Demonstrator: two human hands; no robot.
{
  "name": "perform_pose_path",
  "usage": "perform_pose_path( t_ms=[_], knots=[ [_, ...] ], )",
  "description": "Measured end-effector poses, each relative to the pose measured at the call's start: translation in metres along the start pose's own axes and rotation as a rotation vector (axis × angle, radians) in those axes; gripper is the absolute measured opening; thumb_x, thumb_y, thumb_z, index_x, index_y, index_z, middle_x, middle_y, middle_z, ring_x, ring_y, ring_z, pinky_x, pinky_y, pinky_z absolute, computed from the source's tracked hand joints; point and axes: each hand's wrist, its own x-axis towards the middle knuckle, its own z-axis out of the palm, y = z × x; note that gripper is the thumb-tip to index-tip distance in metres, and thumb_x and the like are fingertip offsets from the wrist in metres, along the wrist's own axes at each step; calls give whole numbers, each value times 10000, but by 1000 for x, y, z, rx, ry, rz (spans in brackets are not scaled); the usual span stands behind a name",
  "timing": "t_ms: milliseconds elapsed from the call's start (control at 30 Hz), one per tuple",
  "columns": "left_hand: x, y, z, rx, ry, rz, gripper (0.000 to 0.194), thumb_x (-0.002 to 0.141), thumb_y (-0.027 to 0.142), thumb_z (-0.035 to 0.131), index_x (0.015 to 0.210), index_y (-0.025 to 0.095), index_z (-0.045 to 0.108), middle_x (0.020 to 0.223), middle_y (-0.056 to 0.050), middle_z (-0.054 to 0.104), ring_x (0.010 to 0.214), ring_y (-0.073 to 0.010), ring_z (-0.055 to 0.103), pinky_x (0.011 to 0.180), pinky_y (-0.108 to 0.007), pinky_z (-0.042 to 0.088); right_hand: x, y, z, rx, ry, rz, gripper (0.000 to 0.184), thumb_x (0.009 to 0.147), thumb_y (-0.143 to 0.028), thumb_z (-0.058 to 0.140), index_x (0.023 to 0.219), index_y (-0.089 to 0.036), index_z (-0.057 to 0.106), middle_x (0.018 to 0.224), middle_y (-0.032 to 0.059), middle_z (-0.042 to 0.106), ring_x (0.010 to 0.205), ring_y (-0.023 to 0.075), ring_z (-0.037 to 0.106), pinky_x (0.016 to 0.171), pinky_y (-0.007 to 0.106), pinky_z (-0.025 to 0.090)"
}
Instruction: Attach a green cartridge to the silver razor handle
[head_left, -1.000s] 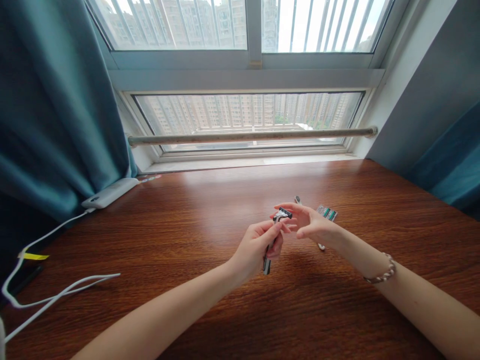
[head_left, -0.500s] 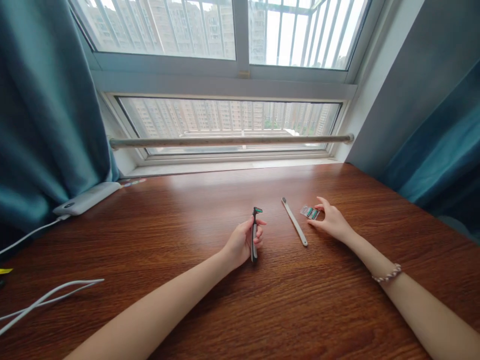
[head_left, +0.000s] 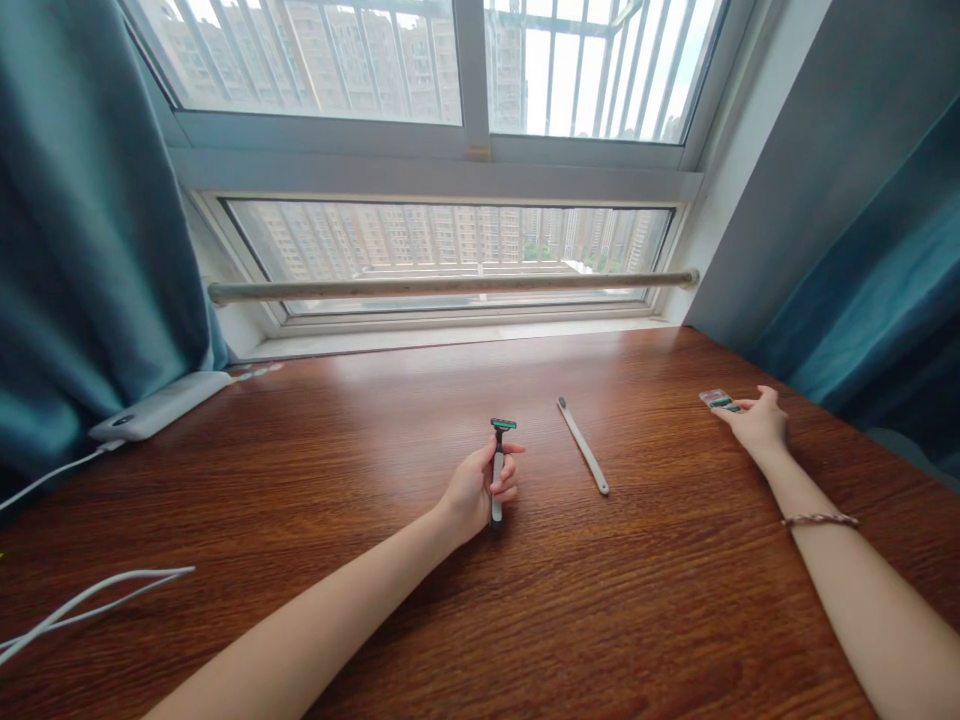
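My left hand [head_left: 474, 487] is wrapped round the grey and black handle of a razor [head_left: 497, 480], held upright with its green-edged head on top. Over at the right side of the table, my right hand [head_left: 759, 422] grips a small clear case of razor blade cartridges [head_left: 721, 401] between thumb and fingers. I cannot tell whether the case rests on the table. Between the two hands lies a white toothbrush [head_left: 583, 447], slanting, its dark bristles at the far end.
The brown wooden table [head_left: 360, 420] runs up to a window with a white rail [head_left: 450, 288]. At the left, a white power strip [head_left: 161, 405] lies by the blue curtain [head_left: 90, 200]. A white cable [head_left: 112, 580] loops at the lower left.
My right hand has carried the case of razor cartridges to the right, away from the toothbrush. The razor in my left hand has turned, so its head faces me more.
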Motion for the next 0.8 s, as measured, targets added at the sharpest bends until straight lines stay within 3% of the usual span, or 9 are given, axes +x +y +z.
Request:
perform_pose_path(
  t_ms=[133, 467, 567, 633, 733, 800],
  knots=[
    [1, 1, -1, -29, 20, -17, 263, 845, 309, 409, 835, 93, 559, 517, 43, 349, 373, -32, 216, 338, -144, 198, 4, 15, -8, -29, -2, 40, 853, 552, -385, 691, 1234, -40, 312, 841, 213, 634, 893, 353, 549, 672, 410, 367],
    [0, 0, 1, -42, 8, -19, 272, 855, 294, 389, 819, 85, 559, 525, 36, 360, 373, -27, 227, 343, -143, 195, -1, 10, -10, -64, -29, 15, 836, 570, -347, 688, 1248, -46, 304, 927, 205, 611, 877, 345, 545, 699, 409, 377],
    [0, 0, 0, -33, 9, -13, 265, 849, 300, 401, 820, 89, 558, 523, 36, 361, 375, -30, 229, 344, -146, 203, -15, -19, -15, -75, 7, -33, 815, 592, -373, 667, 1239, -31, 308, 1077, 264, 526, 952, 369, 503, 749, 441, 361],
    [0, 0, 1, -27, 12, -11, 263, 847, 303, 405, 818, 92, 558, 522, 36, 364, 373, -30, 224, 344, -148, 204, -37, -52, -15, -2, -51, -185, 608, 691, -372, 571, 1153, -21, 388, 1072, 275, 515, 916, 334, 523, 761, 435, 361],
    [0, 0, 1, -20, 18, -17, 263, 842, 316, 412, 810, 100, 558, 520, 39, 363, 370, -31, 216, 344, -150, 204, -85, -110, -9, 71, -285, -358, 247, 760, -373, 489, 815, -143, 561, 769, 100, 625, 697, 204, 576, 671, 305, 405],
    [0, 0, 1, -19, 15, -16, 267, 839, 326, 418, 807, 101, 558, 522, 40, 359, 375, -31, 215, 346, -149, 203, -119, -141, -3, 101, -429, -468, 246, 755, -411, 503, 682, -186, 566, 667, 36, 618, 625, 166, 565, 618, 263, 400]
  ],
)
